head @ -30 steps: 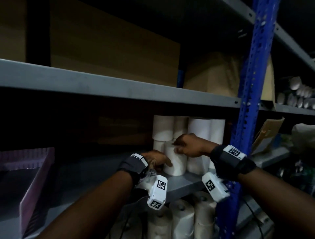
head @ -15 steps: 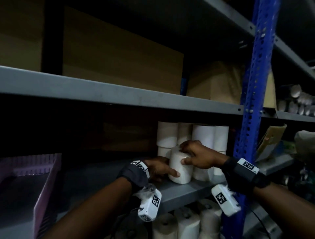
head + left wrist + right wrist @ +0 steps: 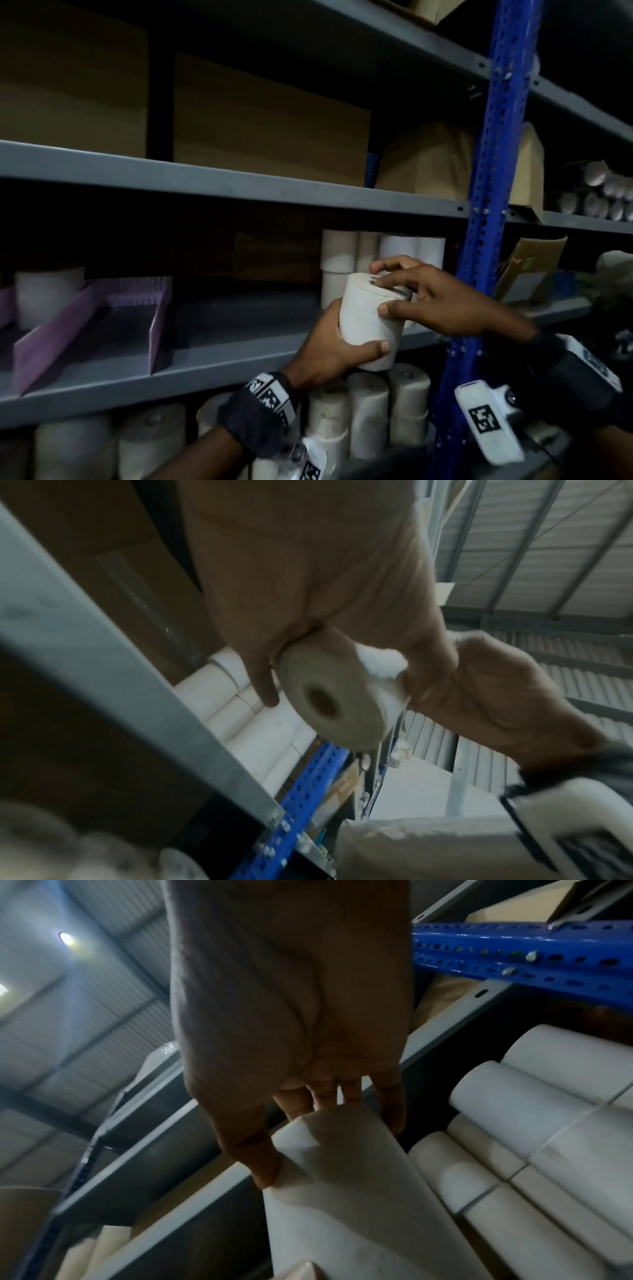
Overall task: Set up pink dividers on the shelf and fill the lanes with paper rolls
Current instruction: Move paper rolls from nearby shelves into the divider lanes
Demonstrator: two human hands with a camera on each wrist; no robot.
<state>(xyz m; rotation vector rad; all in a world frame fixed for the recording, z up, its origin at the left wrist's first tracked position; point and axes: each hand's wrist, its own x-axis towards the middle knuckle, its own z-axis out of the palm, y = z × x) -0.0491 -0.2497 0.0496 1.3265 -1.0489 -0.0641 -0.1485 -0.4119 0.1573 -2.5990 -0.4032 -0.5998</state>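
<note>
Both hands hold one white paper roll (image 3: 368, 322) in front of the grey shelf (image 3: 219, 363). My left hand (image 3: 329, 349) wraps its lower part, and the roll's hollow end (image 3: 329, 710) faces the left wrist camera. My right hand (image 3: 414, 298) grips the top of the roll (image 3: 342, 1177), fingers over its upper rim and thumb on its side. Stacked white rolls (image 3: 380, 253) stand at the shelf's right end. Pink dividers (image 3: 102, 318) form lanes on the shelf's left part, with one roll (image 3: 48, 291) standing in a lane at far left.
A blue perforated upright (image 3: 486, 205) stands just right of the hands. More rolls (image 3: 370, 411) fill the shelf below. Cardboard boxes (image 3: 267, 123) sit on the shelf above. Further rolls (image 3: 606, 195) lie on the neighbouring rack at right.
The roll has come off the shelf's right end and now hangs in front of the shelf edge. My left hand went from touching its side to wrapping it. The view swung left, showing the pink dividers.
</note>
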